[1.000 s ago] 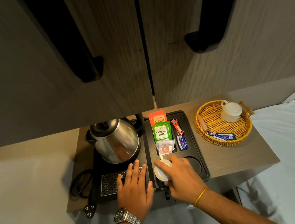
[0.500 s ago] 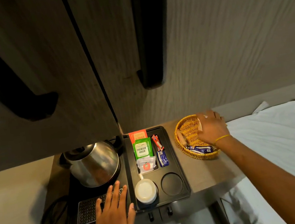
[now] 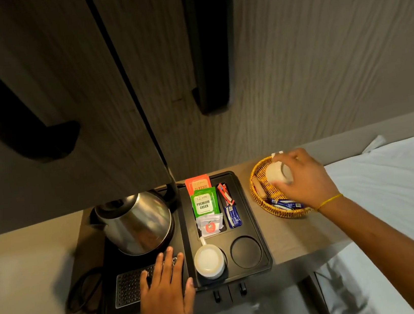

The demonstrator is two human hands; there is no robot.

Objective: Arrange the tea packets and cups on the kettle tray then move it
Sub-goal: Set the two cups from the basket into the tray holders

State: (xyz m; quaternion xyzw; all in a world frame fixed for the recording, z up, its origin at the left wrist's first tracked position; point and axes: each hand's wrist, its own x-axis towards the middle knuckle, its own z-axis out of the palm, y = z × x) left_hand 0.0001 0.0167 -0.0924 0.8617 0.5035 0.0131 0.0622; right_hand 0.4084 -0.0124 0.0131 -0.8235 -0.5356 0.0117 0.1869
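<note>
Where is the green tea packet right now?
The green paper tea packet lies in the black plastic tray's back compartment, overlapping the orange packet behind it, right of the shiny steel kettle.

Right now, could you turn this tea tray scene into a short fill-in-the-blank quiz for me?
1. The right hand grips a white cup over the wicker ____.
2. The left hand lies flat on the black ____, beside the kettle.
3. The green packet reads PREMIUM ____.
4. Beside the upside-down cup, the round slot is ____.

Missing: basket; tray; GREEN; empty
</note>
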